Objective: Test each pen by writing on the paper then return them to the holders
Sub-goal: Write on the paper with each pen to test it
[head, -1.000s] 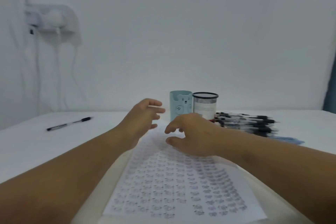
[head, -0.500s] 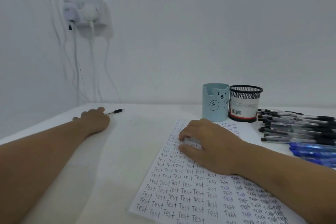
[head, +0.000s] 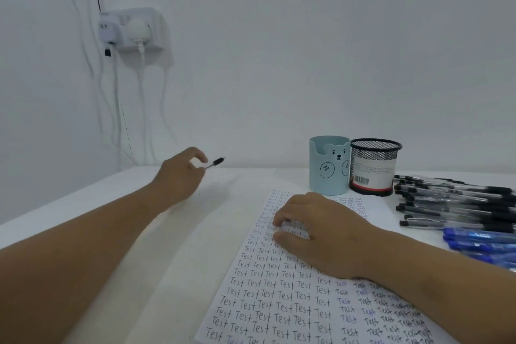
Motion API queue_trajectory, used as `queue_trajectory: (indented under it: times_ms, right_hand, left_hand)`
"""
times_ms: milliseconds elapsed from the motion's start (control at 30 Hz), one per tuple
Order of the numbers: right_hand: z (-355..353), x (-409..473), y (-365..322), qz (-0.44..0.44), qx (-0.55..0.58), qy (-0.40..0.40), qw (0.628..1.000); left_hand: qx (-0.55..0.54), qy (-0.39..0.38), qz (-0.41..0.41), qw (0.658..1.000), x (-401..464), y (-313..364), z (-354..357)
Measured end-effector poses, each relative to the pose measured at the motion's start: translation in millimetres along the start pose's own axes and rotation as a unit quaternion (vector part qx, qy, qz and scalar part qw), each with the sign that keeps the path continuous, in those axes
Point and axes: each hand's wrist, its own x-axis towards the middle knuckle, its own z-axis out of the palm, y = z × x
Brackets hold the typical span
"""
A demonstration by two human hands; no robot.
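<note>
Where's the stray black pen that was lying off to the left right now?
In the head view, the slim black-capped pen is far left of the light blue bear pen holder, lifted off the white table in the left hand.

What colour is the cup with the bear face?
Light blue bear cup, clearest in the head view.

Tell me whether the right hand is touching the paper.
Touching. The head view shows the right hand resting on the paper, curled fingertips pressed against the written rows, no gap beneath them.
</note>
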Motion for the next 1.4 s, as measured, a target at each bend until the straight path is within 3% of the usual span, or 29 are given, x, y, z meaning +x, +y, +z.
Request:
queue_trajectory:
  times_ms: [100, 167, 300, 400, 567, 667, 833, 1000, 1400]
  right_hand:
    - [-8.9, -5.1, -1.3, 0.016, 0.03, 0.002, 0.999]
    - [-23.0, -9.0, -1.5, 0.03, 0.06, 0.032, 0.997]
    - [-66.1, -16.2, 12.8, 0.056, 0.083, 0.22, 0.97]
    - [-85.7, -30.7, 34.9, 0.075, 0.078, 0.283, 0.953]
    - [-62.8, -67.0, 54.5, 0.083, 0.019, 0.251, 0.964]
    - [-50.5, -75.8, 50.7, 0.065, -0.039, 0.198, 0.977]
    - [-46.1, -73.6, 46.2, 0.007, -0.038, 0.219, 0.975]
    - [-50.0, -74.3, 46.9, 0.016, -0.021, 0.249, 0.968]
    - [-51.2, -83.0, 41.1, 0.016, -0.035, 0.218, 0.975]
  left_hand:
    - [-0.144, -0.079, -0.034, 0.986, -14.2, 47.3, 8.6]
    - [-0.244, -0.149, -0.036, 0.957, -28.1, 77.1, 14.0]
    - [-0.398, -0.27, 0.001, 0.877, -52.2, 119.5, 29.5]
    - [-0.484, -0.249, -0.001, 0.839, -65.5, 140.0, 44.6]
    - [-0.599, -0.197, -0.111, 0.768, -87.7, 138.8, 68.3]
    - [-0.59, -0.217, -0.113, 0.77, -101.4, 133.2, 76.3]
    - [-0.595, -0.217, -0.098, 0.768, -116.5, 135.5, 78.3]
    - [-0.65, -0.264, -0.14, 0.699, -119.5, 132.4, 73.0]
    - [-0.599, -0.298, -0.12, 0.733, -120.3, 125.7, 75.9]
